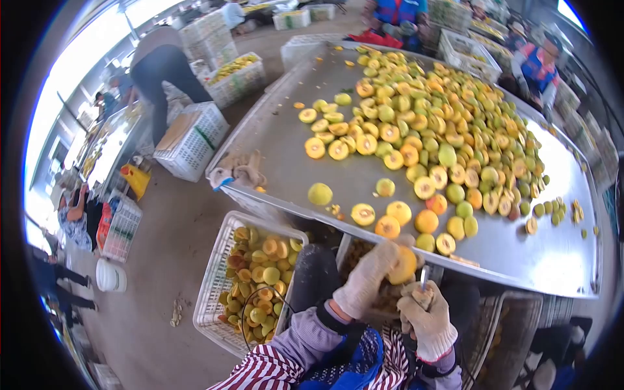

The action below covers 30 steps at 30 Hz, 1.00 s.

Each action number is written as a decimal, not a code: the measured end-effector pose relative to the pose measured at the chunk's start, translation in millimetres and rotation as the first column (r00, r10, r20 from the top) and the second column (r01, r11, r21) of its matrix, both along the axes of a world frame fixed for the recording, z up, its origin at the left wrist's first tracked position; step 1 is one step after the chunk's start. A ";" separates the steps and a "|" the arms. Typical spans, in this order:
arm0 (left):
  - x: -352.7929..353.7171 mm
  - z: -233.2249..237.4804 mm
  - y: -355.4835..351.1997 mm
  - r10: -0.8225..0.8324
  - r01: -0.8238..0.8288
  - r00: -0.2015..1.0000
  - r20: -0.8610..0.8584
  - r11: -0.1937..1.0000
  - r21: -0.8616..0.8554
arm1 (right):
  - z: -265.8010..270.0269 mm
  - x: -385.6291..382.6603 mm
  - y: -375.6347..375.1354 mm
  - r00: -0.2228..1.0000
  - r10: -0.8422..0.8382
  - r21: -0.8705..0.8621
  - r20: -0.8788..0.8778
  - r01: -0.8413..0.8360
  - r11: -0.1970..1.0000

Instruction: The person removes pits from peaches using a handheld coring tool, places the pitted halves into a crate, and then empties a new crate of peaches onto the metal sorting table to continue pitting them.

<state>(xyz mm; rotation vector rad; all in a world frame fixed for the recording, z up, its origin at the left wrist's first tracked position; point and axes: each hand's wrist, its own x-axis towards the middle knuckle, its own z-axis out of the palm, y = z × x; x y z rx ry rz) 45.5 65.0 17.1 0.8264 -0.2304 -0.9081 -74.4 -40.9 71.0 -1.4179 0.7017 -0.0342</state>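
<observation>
My left hand (370, 279), in a pale work glove, is closed around a yellow stone fruit (403, 265) at the table's near edge. In my gloved right hand (428, 320) is a small knife; its short blade (424, 277) points up beside the fruit. The fingers hide most of the handle. Beyond both hands, a large pile of green and yellow stone fruit (448, 123), many cut in half with the pits showing, covers part of the metal table (279, 136). A white crate (211, 286) of fruit halves stands left of my knees.
Under my hands is another crate (343, 250), partly hidden. Spare gloves (240, 169) lie on the table's left corner. A closed-topped white crate (192, 140) and a white bucket (111, 275) stand on the floor. Other people work across the table and at the left.
</observation>
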 end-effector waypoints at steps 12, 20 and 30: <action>-16.1 21.3 4.8 0.116 -0.125 0.986 0.119 0.990 0.071 | -13.0 -8.6 6.1 0.969 0.211 -0.705 0.127 -0.062 0.707; -42.1 25.5 -0.7 0.196 -0.219 0.908 0.370 0.976 0.021 | -10.7 -21.5 6.0 0.969 0.238 -0.692 0.058 -0.133 0.710; -35.8 41.1 -17.1 0.221 -0.370 0.642 0.734 0.928 0.044 | 6.0 -22.6 -6.9 0.954 0.300 0.065 0.018 -0.300 0.952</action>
